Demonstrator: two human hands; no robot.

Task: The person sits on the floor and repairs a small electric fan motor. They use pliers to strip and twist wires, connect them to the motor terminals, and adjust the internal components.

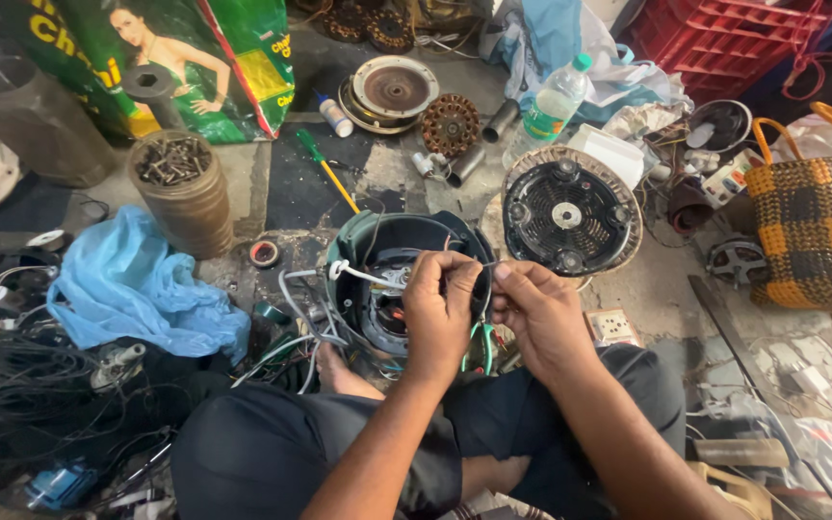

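Observation:
A round dark motor housing [358, 241] sits on the floor in front of my crossed legs, with white and grey wires [302, 289] coming out of its left side. My left hand [440, 308] pinches thin wires above the housing's open middle. My right hand [536, 313] is right beside it and pinches the other end of the same thin wire [486, 263], stretched between the two hands. Green-handled pliers [483, 345] lie under my hands, partly hidden.
A black round fan guard [570, 214] lies just behind my right hand. A can of screws [177, 188], a blue plastic bag [137, 284], a tape roll [264, 253], a screwdriver [327, 173], a plastic bottle [553, 101], motor parts [394, 90] and a woven basket [816, 231] surround me.

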